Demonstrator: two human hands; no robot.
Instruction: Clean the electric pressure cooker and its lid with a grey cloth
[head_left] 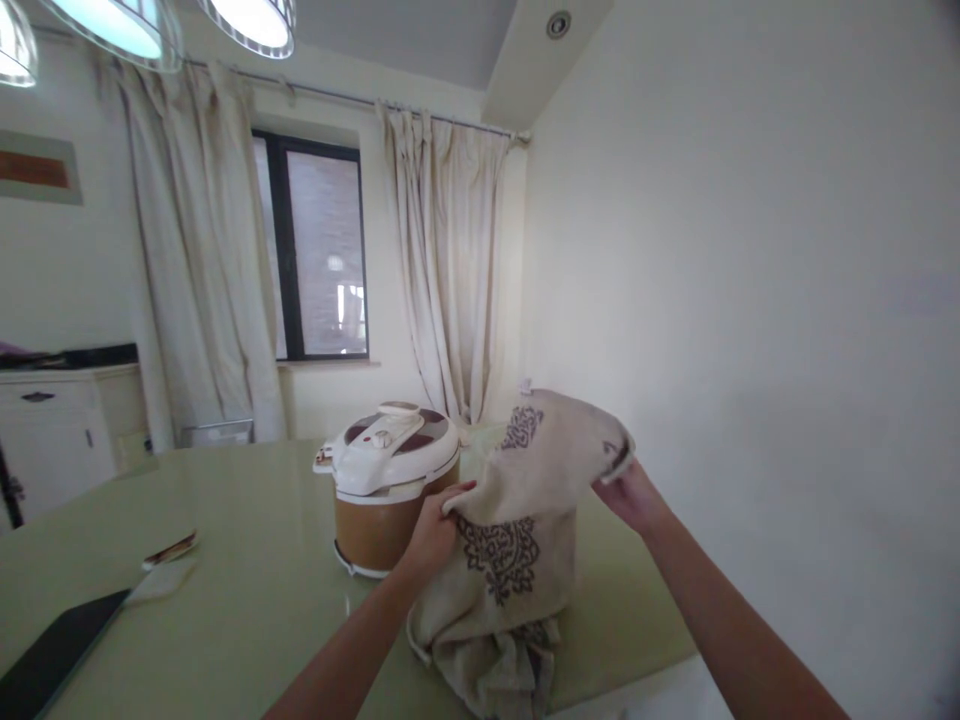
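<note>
While a green table (247,500) stretched below a window and pale curtains, a patterned cloth (540,490) hung in 2 bare hands over its near right part. A lidded cooker (379,535) stood upright just beyond the left hand (433,535), its lid down; whether cloth or hand touched it could not be told. The cooker sat flat on the table, a placing that seemed to give it firm support, and apart from the near edge. A dark slab (64,640) lay at the far left, well apart from both hands, with a small brown-and-white piece (171,550) near its tip.

The left fingers were narrow, pinching the cloth at its left edge, beside a dark printed motif. The right hand (631,497) was closed at the upper right corner, where the cloth folded over and hid the fingertips, so their exact spread could not be told. The 2 grips, set apart, likely served to keep the upper part broad and raised between them. The cloth lay between the hands, arching above both, and its loose lower end fell below the left fingers into bunched folds, probably because neither hand held it there; how much rested on the table was unclear.
</note>
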